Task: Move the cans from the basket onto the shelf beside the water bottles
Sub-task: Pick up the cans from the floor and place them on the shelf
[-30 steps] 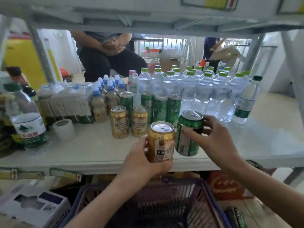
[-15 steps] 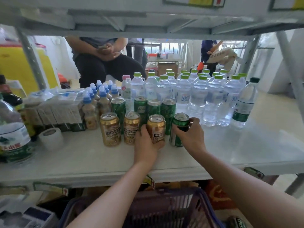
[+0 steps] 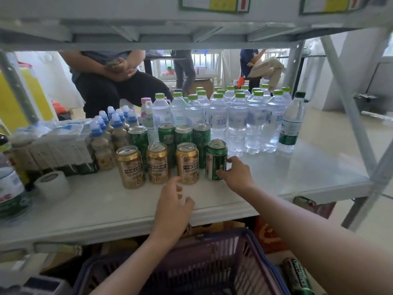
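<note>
Nearly done: eight cans stand on the shelf (image 3: 297,167) left of the water bottles (image 3: 236,118). Right hand (image 3: 236,173) curls around the green can (image 3: 215,160); left hand (image 3: 173,201) hangs loose, empty. Whether the basket (image 3: 212,262) holds more is hidden.

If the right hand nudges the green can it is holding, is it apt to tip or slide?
The green can is tall and narrow, so a high push would probably tip it. The shelf looks smooth and glossy, so a low push likely slides it. The right hand grips it low, which should steady it.
</note>
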